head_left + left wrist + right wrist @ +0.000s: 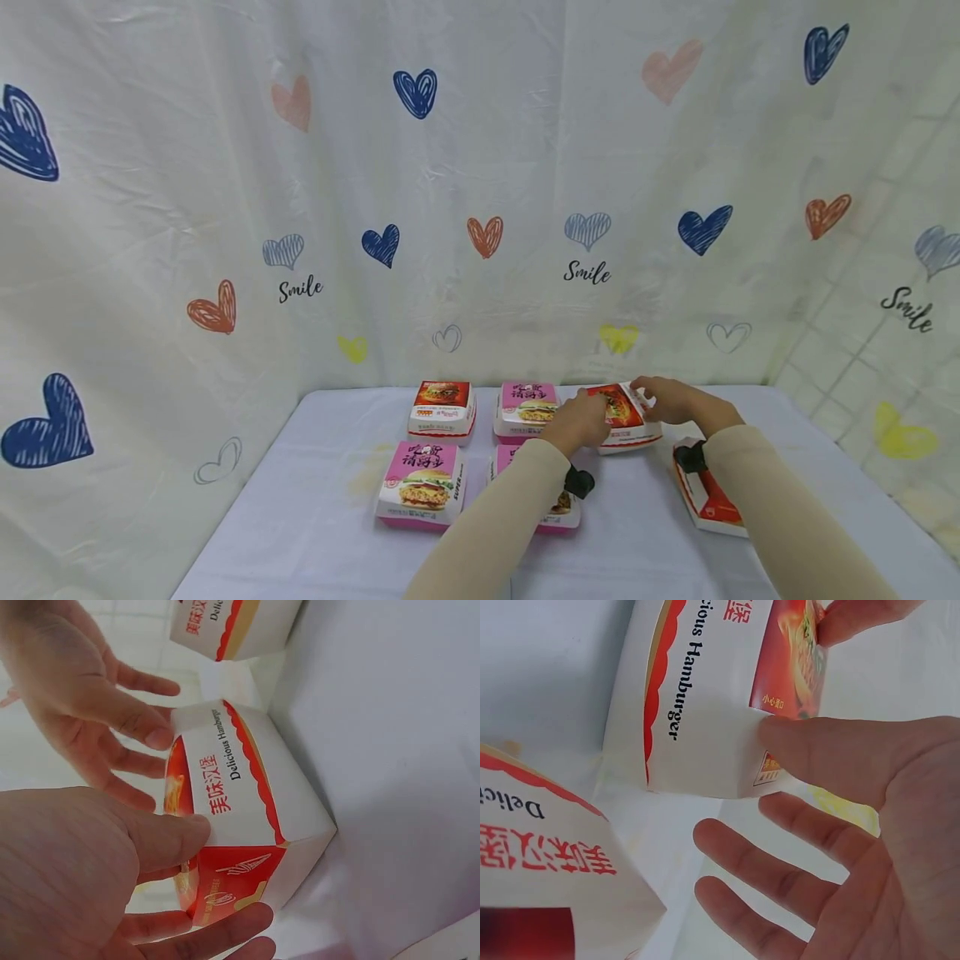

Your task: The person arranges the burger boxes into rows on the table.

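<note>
A red-and-white hamburger box [624, 421] stands between my two hands at the back right of the table. My left hand [581, 423] is at its left end, the thumb [176, 834] lying on the box edge and the other fingers stretched along the side. At the right end is my right hand [671, 400]. Its thumb [817, 750] touches the box near a corner, while the other fingers spread out loosely beside it. Close to my right wrist, another red-and-white box [712, 500] lies at an angle, partly covered by the wrist camera and sleeve.
Pink hamburger boxes stand left of my hands: one at the back [525, 408], one front left [422, 487], and one [555, 521] partly behind my left forearm. A red-and-white box [442, 412] sits at the back left. A heart-printed curtain [510, 167] hangs behind the white table [300, 533].
</note>
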Available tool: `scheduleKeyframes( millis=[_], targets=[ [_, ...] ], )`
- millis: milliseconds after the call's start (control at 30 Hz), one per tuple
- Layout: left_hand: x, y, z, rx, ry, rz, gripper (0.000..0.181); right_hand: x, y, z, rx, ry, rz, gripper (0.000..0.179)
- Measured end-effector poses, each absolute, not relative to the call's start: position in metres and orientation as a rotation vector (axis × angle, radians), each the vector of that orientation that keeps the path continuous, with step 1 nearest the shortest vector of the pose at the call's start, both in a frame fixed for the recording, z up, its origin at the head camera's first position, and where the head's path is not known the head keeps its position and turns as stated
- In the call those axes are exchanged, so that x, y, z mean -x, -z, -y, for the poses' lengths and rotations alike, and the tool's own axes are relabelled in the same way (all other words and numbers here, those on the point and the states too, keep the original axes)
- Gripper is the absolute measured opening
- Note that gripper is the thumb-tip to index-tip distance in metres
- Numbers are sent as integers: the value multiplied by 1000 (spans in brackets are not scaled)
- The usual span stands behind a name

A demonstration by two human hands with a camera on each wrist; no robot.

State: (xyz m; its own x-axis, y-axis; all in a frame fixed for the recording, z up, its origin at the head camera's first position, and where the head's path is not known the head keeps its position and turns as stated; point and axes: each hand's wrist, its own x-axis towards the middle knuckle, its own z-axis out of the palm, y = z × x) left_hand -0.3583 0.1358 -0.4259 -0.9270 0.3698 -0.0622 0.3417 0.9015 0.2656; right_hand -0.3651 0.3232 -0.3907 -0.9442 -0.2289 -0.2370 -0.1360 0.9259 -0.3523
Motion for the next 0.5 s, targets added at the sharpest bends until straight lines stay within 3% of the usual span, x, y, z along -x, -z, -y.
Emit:
scheduleKeyframes(
  millis=[500],
  targets=[
    [360,424,-137,-625,-302,-3001,36,365,386,-324,293,457,-2806,61]
  ],
)
